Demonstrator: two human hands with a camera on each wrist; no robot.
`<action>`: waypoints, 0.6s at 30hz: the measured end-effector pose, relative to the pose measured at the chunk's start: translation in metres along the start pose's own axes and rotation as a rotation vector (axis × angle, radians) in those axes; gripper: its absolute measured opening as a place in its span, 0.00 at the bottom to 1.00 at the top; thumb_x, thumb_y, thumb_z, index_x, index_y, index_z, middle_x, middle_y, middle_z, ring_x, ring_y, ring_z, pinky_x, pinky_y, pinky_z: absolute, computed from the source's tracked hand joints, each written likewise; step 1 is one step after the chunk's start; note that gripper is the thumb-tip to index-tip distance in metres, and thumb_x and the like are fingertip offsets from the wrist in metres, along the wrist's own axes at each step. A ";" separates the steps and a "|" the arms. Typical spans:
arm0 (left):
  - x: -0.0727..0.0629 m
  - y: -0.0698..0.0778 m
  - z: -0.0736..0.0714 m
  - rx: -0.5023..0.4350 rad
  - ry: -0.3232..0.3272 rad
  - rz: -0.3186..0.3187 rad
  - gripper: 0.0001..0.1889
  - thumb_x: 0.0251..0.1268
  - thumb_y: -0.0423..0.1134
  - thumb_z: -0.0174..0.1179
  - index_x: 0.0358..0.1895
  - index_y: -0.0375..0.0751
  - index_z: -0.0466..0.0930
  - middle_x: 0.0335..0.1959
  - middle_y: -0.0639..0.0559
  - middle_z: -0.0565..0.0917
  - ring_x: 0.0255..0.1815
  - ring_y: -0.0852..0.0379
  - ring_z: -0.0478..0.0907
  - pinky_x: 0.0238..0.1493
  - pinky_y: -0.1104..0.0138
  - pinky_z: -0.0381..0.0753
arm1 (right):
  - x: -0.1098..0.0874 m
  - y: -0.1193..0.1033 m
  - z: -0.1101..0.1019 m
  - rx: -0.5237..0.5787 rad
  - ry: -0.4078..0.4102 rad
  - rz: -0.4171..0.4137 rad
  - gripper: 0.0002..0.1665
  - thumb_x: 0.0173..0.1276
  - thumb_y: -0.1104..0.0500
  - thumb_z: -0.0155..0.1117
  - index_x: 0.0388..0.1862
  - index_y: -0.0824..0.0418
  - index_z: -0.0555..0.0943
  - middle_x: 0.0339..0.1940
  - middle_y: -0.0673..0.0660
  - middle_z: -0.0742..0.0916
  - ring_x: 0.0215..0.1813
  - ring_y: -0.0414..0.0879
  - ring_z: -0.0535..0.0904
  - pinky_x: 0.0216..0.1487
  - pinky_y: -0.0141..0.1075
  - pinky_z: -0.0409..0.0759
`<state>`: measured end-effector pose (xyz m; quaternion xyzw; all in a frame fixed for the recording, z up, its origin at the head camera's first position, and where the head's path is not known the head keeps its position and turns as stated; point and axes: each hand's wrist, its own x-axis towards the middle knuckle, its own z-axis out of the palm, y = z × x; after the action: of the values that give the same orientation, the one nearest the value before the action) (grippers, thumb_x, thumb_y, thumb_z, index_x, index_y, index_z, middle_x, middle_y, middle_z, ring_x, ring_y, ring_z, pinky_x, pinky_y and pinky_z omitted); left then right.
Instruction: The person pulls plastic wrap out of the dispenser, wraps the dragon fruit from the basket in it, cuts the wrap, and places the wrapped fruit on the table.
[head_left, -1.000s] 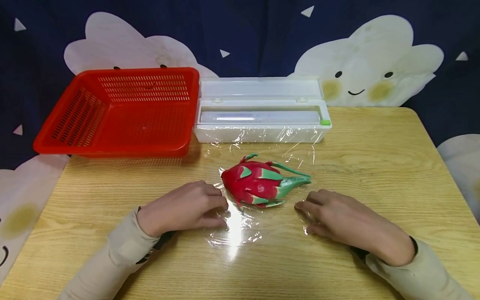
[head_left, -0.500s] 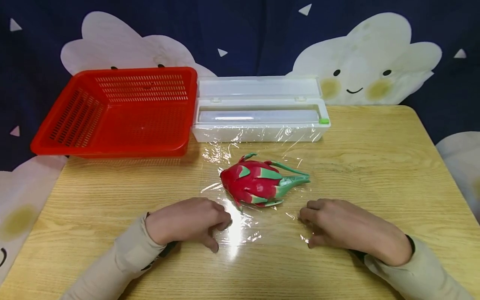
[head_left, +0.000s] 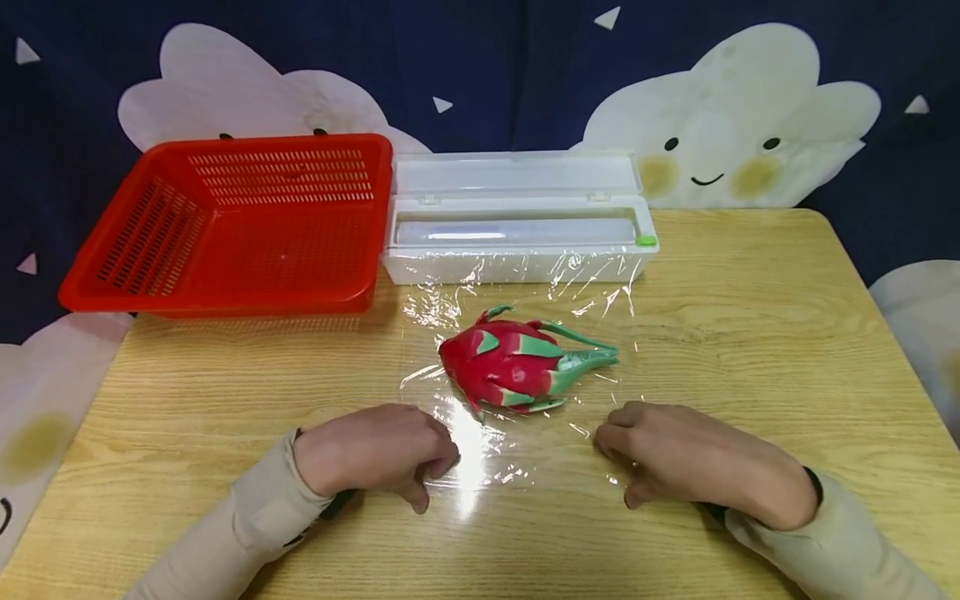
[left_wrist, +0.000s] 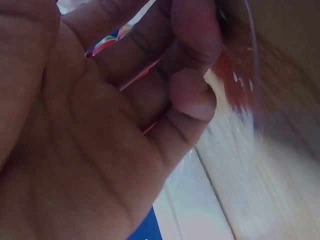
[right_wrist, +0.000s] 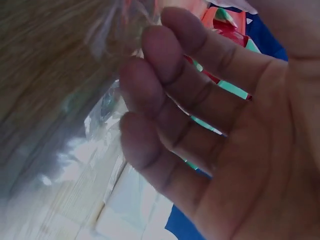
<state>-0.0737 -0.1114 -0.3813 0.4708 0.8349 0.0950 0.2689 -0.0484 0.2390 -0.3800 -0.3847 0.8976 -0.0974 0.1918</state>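
I saw dragon fruit (head_left: 506, 367) lying on clear film (head_left: 536, 450), probably anchored by the box (head_left: 517, 265) at the fruit's twelve o'clock; left hand (head_left: 378, 450) at eight, right hand (head_left: 686, 454) at four, fingers loosely bent, apparently released.

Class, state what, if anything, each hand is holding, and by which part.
Left hand and right hand: neither holds the dragon fruit; whether either grips the near edge of the cling film cannot be told.

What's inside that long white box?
A roll of clear plastic wrap lies lengthwise inside the open white box. The roll covers the bottom of the box, so I can't see whether anything is underneath it.
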 end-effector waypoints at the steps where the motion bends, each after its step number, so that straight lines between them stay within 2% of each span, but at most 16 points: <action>1: 0.000 0.000 0.000 0.005 -0.003 0.007 0.23 0.40 0.42 0.83 0.20 0.52 0.70 0.20 0.66 0.69 0.26 0.69 0.65 0.31 0.76 0.66 | 0.000 0.000 0.001 -0.010 -0.004 -0.004 0.25 0.44 0.49 0.85 0.30 0.43 0.74 0.27 0.36 0.71 0.32 0.31 0.65 0.30 0.27 0.65; 5: -0.001 0.001 0.000 0.005 -0.015 0.024 0.20 0.42 0.42 0.82 0.21 0.54 0.73 0.22 0.67 0.73 0.27 0.70 0.66 0.33 0.77 0.68 | 0.000 0.001 0.002 -0.018 -0.023 -0.008 0.26 0.44 0.52 0.86 0.26 0.44 0.72 0.26 0.37 0.70 0.32 0.31 0.65 0.29 0.27 0.64; 9: -0.002 0.001 -0.001 0.002 -0.026 0.029 0.19 0.46 0.41 0.81 0.22 0.55 0.74 0.22 0.66 0.73 0.27 0.70 0.66 0.33 0.77 0.69 | 0.000 0.001 0.001 -0.022 -0.005 -0.037 0.28 0.43 0.55 0.85 0.23 0.44 0.69 0.24 0.36 0.69 0.32 0.30 0.65 0.30 0.25 0.64; 14: -0.003 0.000 -0.001 0.033 0.001 0.072 0.16 0.51 0.39 0.78 0.21 0.55 0.76 0.21 0.67 0.73 0.27 0.71 0.66 0.37 0.76 0.70 | -0.001 0.003 0.000 -0.020 0.038 -0.083 0.26 0.48 0.61 0.81 0.21 0.44 0.69 0.24 0.36 0.69 0.32 0.29 0.66 0.30 0.24 0.64; 18: -0.005 -0.001 -0.002 0.039 0.022 0.098 0.16 0.51 0.35 0.74 0.20 0.54 0.74 0.19 0.67 0.71 0.26 0.71 0.65 0.36 0.77 0.68 | -0.003 0.004 0.000 -0.022 0.068 -0.120 0.24 0.52 0.63 0.79 0.20 0.44 0.70 0.24 0.36 0.69 0.32 0.29 0.65 0.30 0.23 0.63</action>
<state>-0.0733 -0.1156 -0.3786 0.5151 0.8155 0.0970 0.2454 -0.0493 0.2442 -0.3803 -0.4366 0.8798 -0.1121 0.1510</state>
